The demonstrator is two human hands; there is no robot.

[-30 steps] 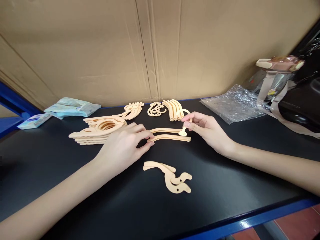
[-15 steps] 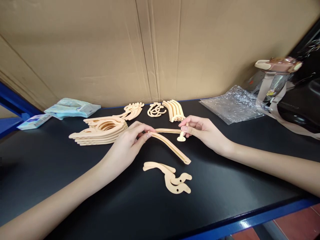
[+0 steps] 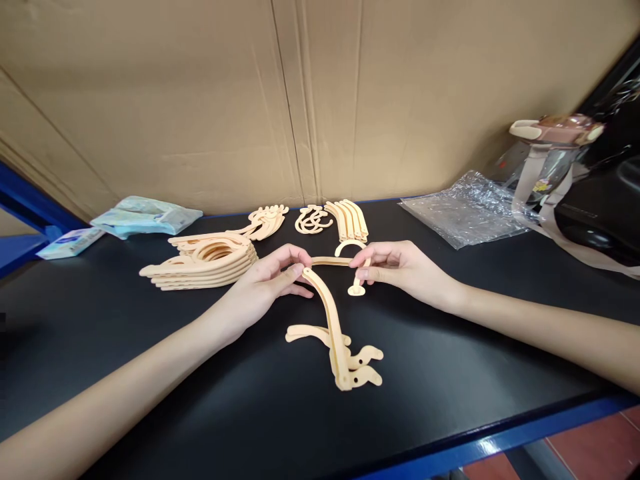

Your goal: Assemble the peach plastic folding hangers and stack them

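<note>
One pinched strip (image 3: 331, 312); blue packet (image 3: 127, 219), possibly lettered

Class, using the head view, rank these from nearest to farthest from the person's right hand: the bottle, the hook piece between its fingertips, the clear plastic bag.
1. The hook piece: nearest, pinched in the right hand.
2. The clear plastic bag: beyond the hand, to its right.
3. The bottle: farthest, at the far right, past the bag.
</note>
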